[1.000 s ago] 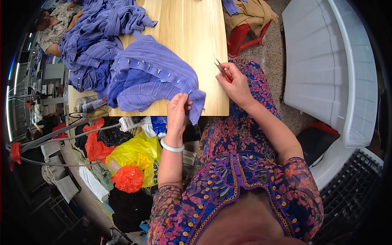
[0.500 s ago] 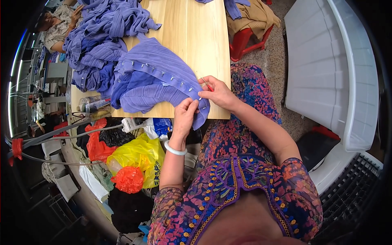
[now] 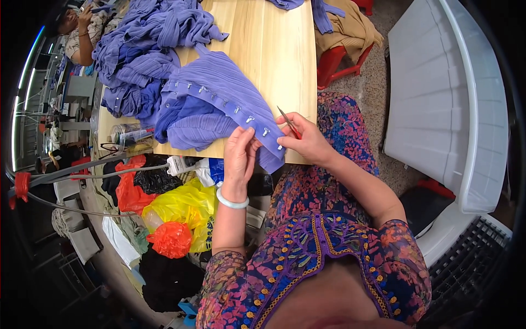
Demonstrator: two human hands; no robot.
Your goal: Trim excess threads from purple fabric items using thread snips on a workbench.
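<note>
At the near edge of the table point(image 3: 290, 60), right by our lap, we've got one end of a purple ribbed garment point(image 3: 230, 71). Clock's centred on our hands, btw. Our left hand point(image 3: 241, 151) has its grip pinched on the garment's pinned strip point(image 3: 233, 108), probably to hold it flat and taut. Our right hand point(image 3: 307, 143) has its grip closed around a red-handled pointed tool point(image 3: 296, 132), tips out toward eleven, which seems to leave the thumb and finger available at the strip's end. Small metal pins or clips run up toward ten; can't tell which. A yellow bag point(image 3: 192, 200) sits below table level at eight, likely parked out of the way. Further out, the clear jar point(image 3: 119, 135) is at nine, within reach we reckon, and a purple pile point(image 3: 131, 66) is heaped at ten. Tan cloth point(image 3: 350, 24) covers a red stool point(image 3: 335, 68) at one, presumably saving table space.
</note>
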